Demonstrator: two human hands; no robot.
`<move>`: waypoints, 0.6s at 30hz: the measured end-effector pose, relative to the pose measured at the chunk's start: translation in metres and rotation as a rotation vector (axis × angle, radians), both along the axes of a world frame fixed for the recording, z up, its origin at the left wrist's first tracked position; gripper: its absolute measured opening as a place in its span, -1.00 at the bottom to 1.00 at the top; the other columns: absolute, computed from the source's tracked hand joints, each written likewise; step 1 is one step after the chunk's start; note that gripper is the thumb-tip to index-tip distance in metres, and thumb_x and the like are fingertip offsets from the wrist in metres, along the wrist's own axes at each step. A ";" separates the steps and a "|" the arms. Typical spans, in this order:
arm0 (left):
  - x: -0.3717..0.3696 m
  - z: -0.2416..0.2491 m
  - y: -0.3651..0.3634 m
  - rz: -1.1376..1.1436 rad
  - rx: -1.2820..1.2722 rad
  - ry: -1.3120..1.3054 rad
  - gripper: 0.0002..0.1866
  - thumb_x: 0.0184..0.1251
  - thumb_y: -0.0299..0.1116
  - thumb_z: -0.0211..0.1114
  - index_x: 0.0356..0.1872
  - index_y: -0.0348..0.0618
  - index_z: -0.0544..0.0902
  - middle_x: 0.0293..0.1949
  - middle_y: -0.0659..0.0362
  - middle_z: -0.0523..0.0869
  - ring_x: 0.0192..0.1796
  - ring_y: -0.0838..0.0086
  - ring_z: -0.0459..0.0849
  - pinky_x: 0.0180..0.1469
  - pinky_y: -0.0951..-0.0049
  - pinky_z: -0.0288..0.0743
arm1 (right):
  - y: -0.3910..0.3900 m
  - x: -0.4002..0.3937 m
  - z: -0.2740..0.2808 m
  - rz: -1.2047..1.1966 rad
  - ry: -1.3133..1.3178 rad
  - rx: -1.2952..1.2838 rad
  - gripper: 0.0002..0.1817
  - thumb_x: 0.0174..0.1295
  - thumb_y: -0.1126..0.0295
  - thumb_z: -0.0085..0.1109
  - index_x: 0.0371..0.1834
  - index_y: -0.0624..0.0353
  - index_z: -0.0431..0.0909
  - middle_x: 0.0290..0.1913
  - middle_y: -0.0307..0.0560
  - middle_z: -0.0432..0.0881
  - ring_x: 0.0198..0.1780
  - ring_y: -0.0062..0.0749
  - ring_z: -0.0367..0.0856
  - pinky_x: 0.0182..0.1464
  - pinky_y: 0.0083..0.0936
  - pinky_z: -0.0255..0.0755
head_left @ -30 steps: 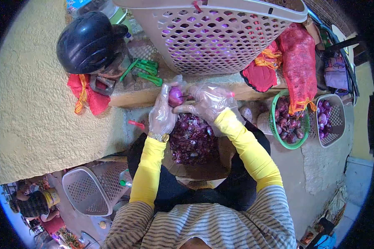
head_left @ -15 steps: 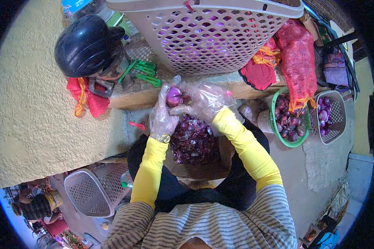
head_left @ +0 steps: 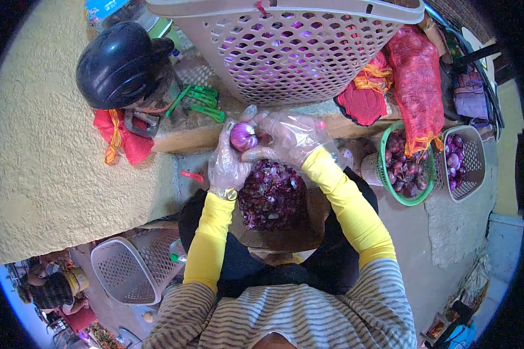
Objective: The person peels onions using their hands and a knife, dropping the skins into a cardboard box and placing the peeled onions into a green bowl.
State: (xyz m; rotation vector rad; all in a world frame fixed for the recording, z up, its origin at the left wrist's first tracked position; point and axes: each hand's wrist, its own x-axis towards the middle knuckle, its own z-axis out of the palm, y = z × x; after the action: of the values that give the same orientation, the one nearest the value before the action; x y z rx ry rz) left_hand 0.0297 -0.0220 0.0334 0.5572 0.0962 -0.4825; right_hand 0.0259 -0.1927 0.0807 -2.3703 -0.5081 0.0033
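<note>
A tall beige perforated basket [head_left: 308, 58] stands on the far ledge [head_left: 186, 139], purple onions showing through its holes. A second perforated basket [head_left: 117, 272] sits near left on the floor. At far right a red mesh sack [head_left: 416, 87] reaches down to the rim of a round green basket [head_left: 414, 202], which holds unpeeled red onions [head_left: 406, 174]; just right of that, a smaller grey basket [head_left: 474, 166] holds shiny purple onions [head_left: 453, 160]. A black helmet [head_left: 119, 67] rests at far left. In the middle, between the person's knees, a brown container [head_left: 311, 224] is heaped with dark onion skins [head_left: 272, 195].

Above the heap are the person's hands in clear plastic gloves, with yellow sleeves [head_left: 206, 230] on the forearms. The left hand [head_left: 228, 166] pinches a purple onion [head_left: 244, 136] between thumb and fingers, over the far-left side of the heap. The right hand [head_left: 294, 136] is just right of the onion, fingers curled, thumb extended toward it; whether it grips anything cannot be told. Several green-handled tools [head_left: 204, 99] lie beyond the left hand. A gold-toned wristwatch [head_left: 230, 193] circles the left wrist, and a small red piece [head_left: 192, 175] lies to its left.
</note>
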 end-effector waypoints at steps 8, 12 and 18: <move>0.002 -0.019 0.009 -0.075 -0.163 0.053 -0.42 0.63 0.01 -0.09 0.38 -0.24 0.45 0.27 -0.06 0.59 0.16 0.17 0.67 0.20 0.22 0.64 | -0.001 0.003 -0.018 0.008 -0.115 -0.067 -0.22 -0.09 -0.39 0.40 0.05 -0.03 0.70 -0.20 -0.01 0.77 -0.17 -0.06 0.75 -0.10 -0.15 0.57; 0.001 -0.027 0.013 -0.046 -0.131 0.156 -0.47 0.59 -0.01 0.02 0.30 -0.22 0.51 0.15 -0.05 0.66 0.10 0.17 0.70 0.16 0.15 0.66 | -0.002 0.003 -0.016 -0.014 -0.079 -0.148 -0.14 -0.16 -0.42 0.43 0.16 -0.12 0.68 -0.22 -0.09 0.80 -0.20 -0.16 0.78 -0.13 -0.23 0.59; 0.003 -0.032 0.015 -0.068 -0.172 0.197 -0.49 0.57 -0.03 0.07 0.31 -0.20 0.52 0.16 -0.04 0.66 0.14 0.13 0.68 0.20 0.11 0.63 | -0.005 -0.001 -0.002 -0.015 -0.071 -0.153 -0.16 -0.12 -0.48 0.34 0.04 -0.02 0.73 -0.21 0.00 0.78 -0.17 -0.02 0.75 -0.11 -0.13 0.58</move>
State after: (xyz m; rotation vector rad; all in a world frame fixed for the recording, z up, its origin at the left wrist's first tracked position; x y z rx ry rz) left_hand 0.0323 -0.0067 0.0015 0.3447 0.2218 -0.6050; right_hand 0.0248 -0.1979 0.0784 -2.5309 -0.5411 -0.0510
